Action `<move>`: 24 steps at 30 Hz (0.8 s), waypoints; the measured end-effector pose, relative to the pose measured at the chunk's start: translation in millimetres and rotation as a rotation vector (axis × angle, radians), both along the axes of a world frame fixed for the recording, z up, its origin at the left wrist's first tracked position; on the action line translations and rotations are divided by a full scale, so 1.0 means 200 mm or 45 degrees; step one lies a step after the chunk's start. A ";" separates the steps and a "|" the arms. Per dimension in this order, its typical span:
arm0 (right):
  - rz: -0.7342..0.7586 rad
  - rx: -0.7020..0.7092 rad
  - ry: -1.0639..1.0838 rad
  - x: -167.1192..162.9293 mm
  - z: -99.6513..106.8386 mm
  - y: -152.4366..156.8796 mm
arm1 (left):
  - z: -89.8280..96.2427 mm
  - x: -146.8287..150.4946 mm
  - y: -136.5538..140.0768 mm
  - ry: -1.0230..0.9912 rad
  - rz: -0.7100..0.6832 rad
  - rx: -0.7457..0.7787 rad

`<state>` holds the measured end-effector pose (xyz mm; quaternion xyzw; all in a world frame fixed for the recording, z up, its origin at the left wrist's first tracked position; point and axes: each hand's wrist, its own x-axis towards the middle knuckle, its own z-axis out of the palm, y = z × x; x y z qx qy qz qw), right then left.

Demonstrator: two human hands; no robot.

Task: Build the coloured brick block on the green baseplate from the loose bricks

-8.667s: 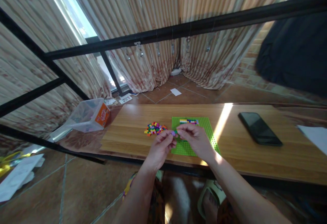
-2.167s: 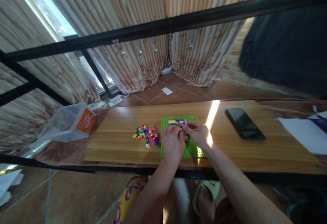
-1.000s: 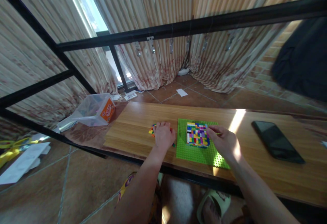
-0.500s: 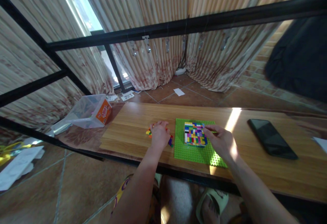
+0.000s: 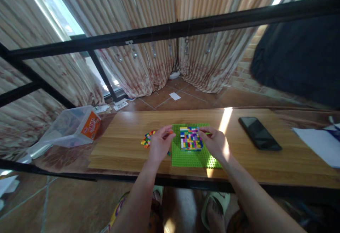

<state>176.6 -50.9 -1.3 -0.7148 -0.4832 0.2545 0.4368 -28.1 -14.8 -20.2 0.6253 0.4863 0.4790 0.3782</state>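
Here, the multicoloured brick block (image 5: 190,140) sits on the green studded baseplate (image 5: 180,160), between the two hands. The left hand (image 5: 158,143) partly covers the loose bricks (image 5: 146,140) beside the baseplate, its fingers pinched on what looks like an orange brick (image 5: 170,132); the right hand (image 5: 216,142) is at the block's right edge, fingers close together, though I cannot tell whether they grip anything. A black phone (image 5: 259,133) lies farther right, and a clear plastic bin (image 5: 70,125) stands past the left end of the wooden counter (image 5: 119,134). The baseplate's near side lies close to the counter's front edge; bare wood stretches left of the loose bricks and between baseplate and phone.
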 end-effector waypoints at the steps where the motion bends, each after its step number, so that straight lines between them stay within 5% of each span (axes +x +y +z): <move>1: -0.002 0.008 0.002 0.00 0.00 0.00 | 0.01 0.02 -0.02 -0.034 -0.035 -0.014; 12: 0.045 0.211 0.087 0.02 -0.06 0.02 | 0.01 0.19 -0.09 0.070 -0.262 0.035; 17: 0.399 0.478 0.013 -0.01 0.00 -0.03 | 0.02 0.21 -0.09 -0.034 -0.247 -0.007; 24: 0.603 0.465 -0.240 -0.04 0.02 -0.07 | 0.08 0.21 -0.09 -0.316 -0.283 -0.236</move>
